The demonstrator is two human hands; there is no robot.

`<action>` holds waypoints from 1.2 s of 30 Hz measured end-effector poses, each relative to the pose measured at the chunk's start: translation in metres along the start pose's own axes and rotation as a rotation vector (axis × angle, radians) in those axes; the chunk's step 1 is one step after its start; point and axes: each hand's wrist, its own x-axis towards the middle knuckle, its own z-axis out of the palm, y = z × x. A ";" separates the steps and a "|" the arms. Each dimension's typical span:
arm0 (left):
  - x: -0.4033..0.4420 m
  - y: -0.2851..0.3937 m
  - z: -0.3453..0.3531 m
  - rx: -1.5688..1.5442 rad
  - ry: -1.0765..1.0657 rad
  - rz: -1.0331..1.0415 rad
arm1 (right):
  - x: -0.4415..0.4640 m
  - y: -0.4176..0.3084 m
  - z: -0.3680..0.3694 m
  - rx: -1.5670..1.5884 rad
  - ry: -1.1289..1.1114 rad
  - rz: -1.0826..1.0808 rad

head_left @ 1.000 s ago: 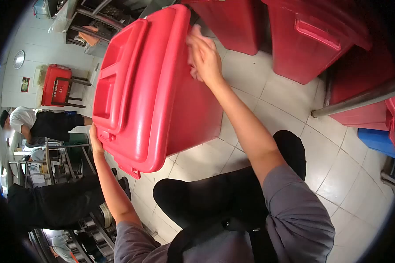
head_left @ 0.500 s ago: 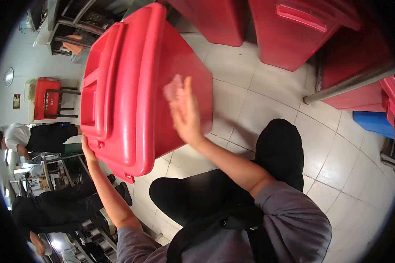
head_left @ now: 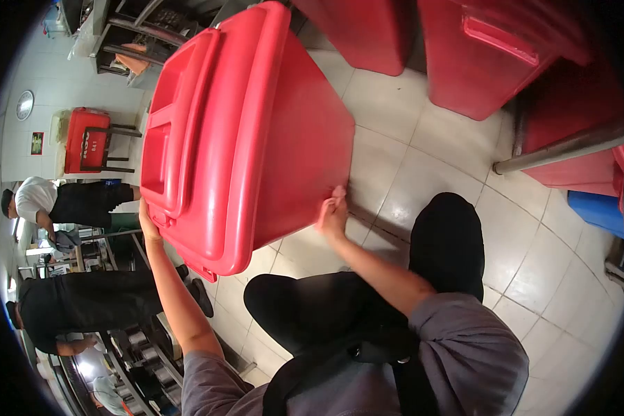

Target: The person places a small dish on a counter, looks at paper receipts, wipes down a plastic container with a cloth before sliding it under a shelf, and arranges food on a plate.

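Note:
A large red plastic bin [head_left: 305,145] fills the centre, its rounded red lid [head_left: 222,139] closed and turned to the left of the picture. At the lid's lower left edge my left hand [head_left: 150,225] rests against it; the fingers go out of sight behind the rim. My right hand [head_left: 332,220] is closed beside the lower corner of the bin's side wall. A small pinkish bit [head_left: 338,191] shows at its fingertips, perhaps cloth, too blurred to name.
More red bins [head_left: 464,62] stand along the top right, with a metal pole [head_left: 561,147] and a blue container [head_left: 598,211] near them. Two people in dark clothes [head_left: 90,305] stand at the left by metal racks [head_left: 135,340]. A red box [head_left: 87,141] sits on a stand.
My right hand has moved down and to the right along the bin's side, from its middle to the lower corner. My left hand stays at the lid; the whole view has shifted slightly.

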 end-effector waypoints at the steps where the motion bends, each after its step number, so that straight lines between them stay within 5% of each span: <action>1: 0.003 0.000 0.003 -0.041 -0.012 -0.018 | -0.041 -0.020 0.035 -0.114 -0.091 -0.013; 4: -0.014 0.012 0.027 -0.092 0.041 -0.052 | -0.162 -0.098 0.123 -0.474 -0.427 -0.150; 5: -0.019 0.015 0.034 -0.090 0.057 -0.061 | -0.184 -0.111 0.138 -0.754 -0.541 -0.505; 8: -0.068 0.011 0.049 0.040 0.279 -0.123 | -0.178 -0.117 0.128 -0.861 -0.450 -0.634; 12: -0.144 0.002 0.103 -0.023 0.287 -0.034 | -0.111 -0.170 0.155 -0.893 -0.286 -0.814; 13: -0.162 0.018 0.142 -0.171 0.238 -0.036 | -0.080 -0.180 0.156 -0.958 -0.257 -1.049; 16: -0.191 0.050 0.213 -0.393 0.167 -0.123 | 0.016 -0.157 0.110 -0.868 -0.143 -0.888; 19: -0.190 0.068 0.258 -0.443 0.042 -0.122 | 0.092 -0.067 -0.009 -0.658 -0.220 -0.291; 22: -0.179 0.064 0.268 -0.480 -0.042 -0.101 | 0.108 -0.038 0.013 0.000 -0.301 -0.322; 23: -0.179 0.061 0.269 -0.494 -0.091 -0.090 | 0.089 -0.063 0.048 -0.372 -0.334 -0.432; 26: -0.180 0.066 0.284 -0.376 0.007 -0.115 | 0.006 -0.125 0.157 -0.841 -0.340 -0.750; 29: -0.181 0.065 0.287 -0.361 0.043 -0.099 | -0.006 -0.143 0.167 -0.786 -0.333 -0.943; 32: -0.181 0.061 0.280 -0.338 0.039 -0.098 | 0.105 -0.098 0.072 -0.611 -0.230 -0.427; 35: -0.178 0.059 0.280 -0.328 -0.002 -0.088 | 0.181 -0.047 -0.009 0.358 -0.789 0.124; 36: -0.178 0.059 0.279 -0.317 0.009 -0.093 | 0.170 -0.046 -0.002 0.217 -0.578 0.042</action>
